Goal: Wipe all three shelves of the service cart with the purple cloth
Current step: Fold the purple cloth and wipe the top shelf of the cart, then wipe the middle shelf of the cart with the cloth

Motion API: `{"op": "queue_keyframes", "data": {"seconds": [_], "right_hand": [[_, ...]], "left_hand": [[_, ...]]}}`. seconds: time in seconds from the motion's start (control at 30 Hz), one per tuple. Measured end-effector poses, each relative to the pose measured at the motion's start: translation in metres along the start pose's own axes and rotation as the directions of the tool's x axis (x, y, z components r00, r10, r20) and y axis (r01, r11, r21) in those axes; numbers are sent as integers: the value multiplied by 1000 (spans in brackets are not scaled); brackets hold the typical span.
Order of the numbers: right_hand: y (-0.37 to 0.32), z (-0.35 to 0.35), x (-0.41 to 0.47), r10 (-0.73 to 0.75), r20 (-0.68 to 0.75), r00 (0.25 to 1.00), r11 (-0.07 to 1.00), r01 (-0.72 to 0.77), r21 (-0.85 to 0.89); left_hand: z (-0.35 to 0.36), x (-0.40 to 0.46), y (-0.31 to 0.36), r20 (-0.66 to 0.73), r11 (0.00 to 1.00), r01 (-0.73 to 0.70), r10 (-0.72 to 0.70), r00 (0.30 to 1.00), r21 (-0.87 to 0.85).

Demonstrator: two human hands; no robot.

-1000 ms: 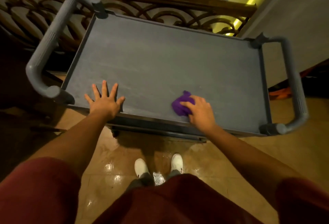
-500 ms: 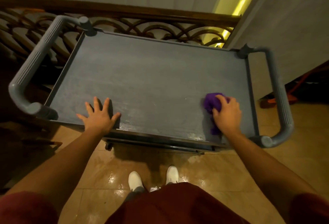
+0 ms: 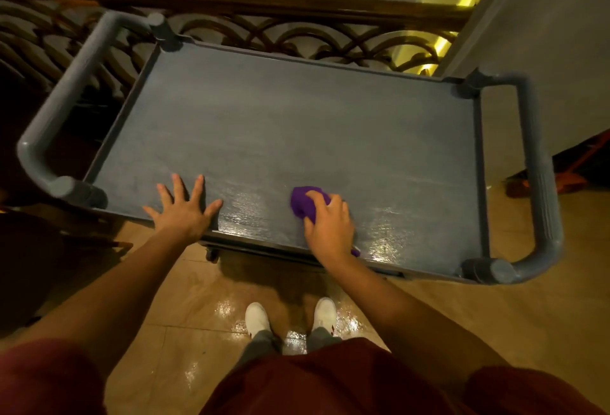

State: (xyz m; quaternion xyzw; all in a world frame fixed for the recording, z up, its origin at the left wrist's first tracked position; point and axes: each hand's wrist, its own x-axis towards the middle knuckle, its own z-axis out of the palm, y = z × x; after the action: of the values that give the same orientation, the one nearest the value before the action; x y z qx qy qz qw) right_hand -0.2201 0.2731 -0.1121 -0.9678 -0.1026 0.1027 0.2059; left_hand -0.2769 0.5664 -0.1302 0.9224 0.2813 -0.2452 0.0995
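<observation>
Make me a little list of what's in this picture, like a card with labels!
cart: grey service cart, top shelf showing
handles: one tube handle at each end
cloth: purple cloth, bunched, near the front edge
right hand: pressing the cloth onto the shelf
left hand: flat on the shelf, fingers spread
shelf surface: shiny wet-looking streaks along the front
lower shelves: hidden under the top one
floor: glossy tan tiles
feet: white shoes

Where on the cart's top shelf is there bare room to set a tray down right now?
The top shelf is bare from its far rim to mid-depth, between both handles. The near right corner, right of the right hand, is bare and looks wet. The near edge is crowded: left hand flat, right hand pressing the purple cloth.
</observation>
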Motion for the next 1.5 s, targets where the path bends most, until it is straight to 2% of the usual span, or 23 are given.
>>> {"op": "queue_keyframes", "data": {"seconds": [0.07,0.13,0.27,0.4,0.5,0.6,0.7,0.8,0.87,0.93,0.97,1.0,1.03,1.07,1.13,1.23,1.3,1.4,1.43,1.5], "right_hand": [[-2,-1,4,-44,41,998,999,42,34],[1,-2,8,-58,47,997,997,56,53],[-28,15,4,-99,41,994,994,97,45],[-109,52,4,-286,89,954,957,280,71],[-167,77,12,-369,108,923,928,361,85],[-214,92,23,-393,85,915,916,382,121],[-234,92,37,-380,58,923,900,355,253],[-231,65,53,-239,-7,971,884,220,413],[-216,33,55,-188,-55,981,850,190,491],[-199,-2,41,-233,-50,971,842,227,490],[-189,-18,30,-283,-43,958,842,269,467],[-180,-31,18,-345,-36,938,840,325,435],[-172,-39,1,-401,-41,915,839,385,385],[-165,-44,-16,-454,-43,890,834,441,331],[-152,-44,-51,-507,-26,862,830,496,256],[-133,-41,-89,-433,-30,901,855,421,302],[-118,-40,-109,-377,-55,925,852,369,372],[-90,-29,-145,-267,-18,964,839,242,487],[-79,-22,-158,-164,-45,985,797,159,582],[-61,-11,-178,155,-82,984,628,-34,777]], "left_hand": [[-14,3,-13,24,997,-71,71,997,-21],[-27,6,-41,-25,994,-109,109,994,1],[-20,-2,-83,-73,995,51,-45,996,91],[-7,1,-79,-91,999,28,-24,996,45],[-2,4,-84,-110,998,51,-53,993,-21],[-8,9,-92,-133,973,28,-60,989,-230],[-22,2,-96,-130,864,-28,-44,991,-502],[-43,-21,-88,-149,640,-70,-71,986,-765],[-68,-36,-78,-258,593,-177,-53,965,-786],[-96,-49,-66,-331,533,-282,5,944,-798],[-108,-55,-59,-320,467,-306,51,946,-829],[-115,-62,-49,-250,377,-270,102,963,-886],[-120,-70,-39,-116,273,-165,190,975,-948],[-120,-79,-30,22,204,-40,295,955,-978],[-109,-95,-15,181,220,81,482,857,-972],[-76,-115,-1,234,220,121,612,756,-968],[-57,-125,4,215,187,126,608,764,-974],[-28,-143,13,163,169,76,598,784,-983],[-21,-150,15,158,158,77,596,787,-984],[-9,-158,15,162,133,103,592,789,-986]]}}
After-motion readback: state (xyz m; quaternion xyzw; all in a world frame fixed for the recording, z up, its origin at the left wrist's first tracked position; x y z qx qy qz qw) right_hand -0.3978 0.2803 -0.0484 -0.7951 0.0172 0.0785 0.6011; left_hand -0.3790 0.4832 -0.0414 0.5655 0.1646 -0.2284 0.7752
